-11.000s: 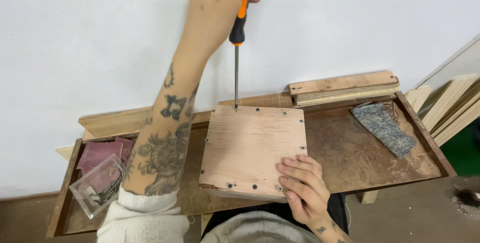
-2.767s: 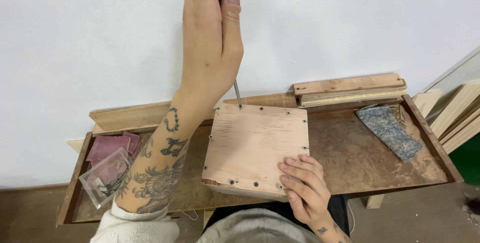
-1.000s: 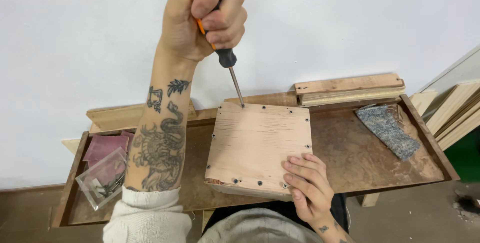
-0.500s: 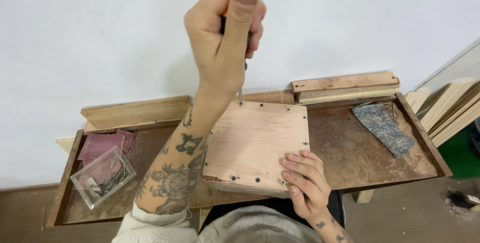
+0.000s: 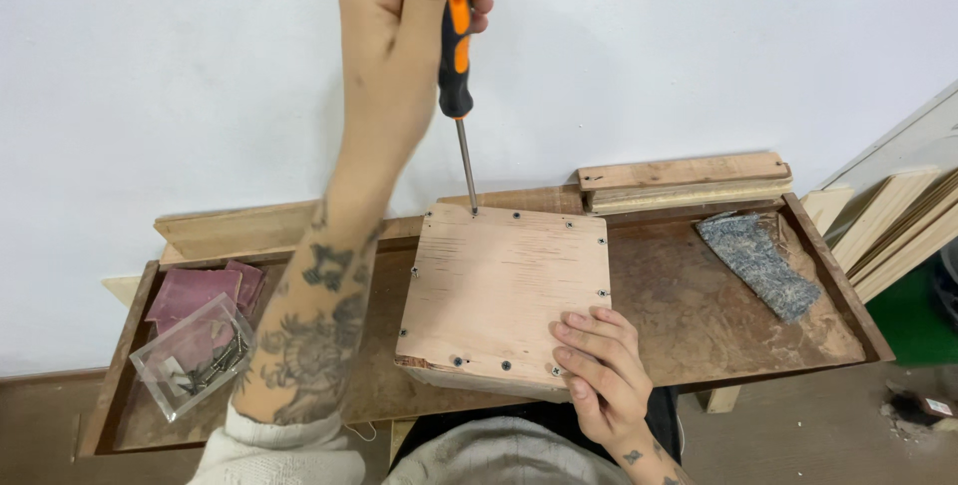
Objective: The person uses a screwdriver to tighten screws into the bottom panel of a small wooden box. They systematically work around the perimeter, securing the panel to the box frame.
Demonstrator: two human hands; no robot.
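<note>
A square plywood box (image 5: 504, 285) stands on a shallow wooden tray (image 5: 699, 295), with small screws along its top edges. My left hand (image 5: 404, 36) is raised near the top of the view, shut on an orange and black screwdriver (image 5: 456, 51). The screwdriver's tip rests on a screw at the box's far left corner (image 5: 473, 212). My right hand (image 5: 599, 360) lies flat on the box's near right corner, pressing it down with fingers spread.
A clear plastic box of screws (image 5: 192, 355) and reddish sandpaper sheets (image 5: 190, 293) lie at the tray's left end. A grey abrasive pad (image 5: 755, 262) lies at the right. Wooden strips (image 5: 684, 181) are stacked behind, boards (image 5: 898, 226) lean at far right, against a white wall.
My left hand shifted up and changed its grip on the screwdriver, which now stands upright with its tip on the far left corner screw. My right hand stayed on the box.
</note>
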